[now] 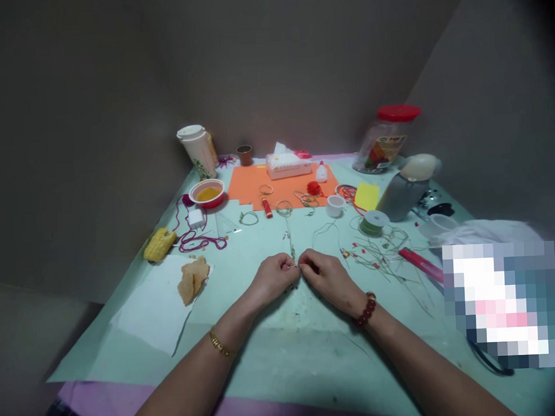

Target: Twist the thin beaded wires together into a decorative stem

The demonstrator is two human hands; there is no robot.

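Observation:
My left hand (274, 275) and my right hand (325, 274) meet fingertip to fingertip at the middle of the pale green table cover (265, 355). Both are closed in a pinch on a thin green cord (288, 232) that runs away from me toward a small cord loop (284, 207). The left wrist wears a gold bracelet (220, 345), the right a dark red bead bracelet (366, 309).
An orange mat (281, 183), a tissue box (288, 163), a glue bottle (320, 172), a red bowl (207, 193), a paper cup (198, 150), a red-lidded jar (385, 139), a green cord spool (374, 222), corn (159, 244), crackers on paper (193, 278) and purple cord (198, 239) lie around.

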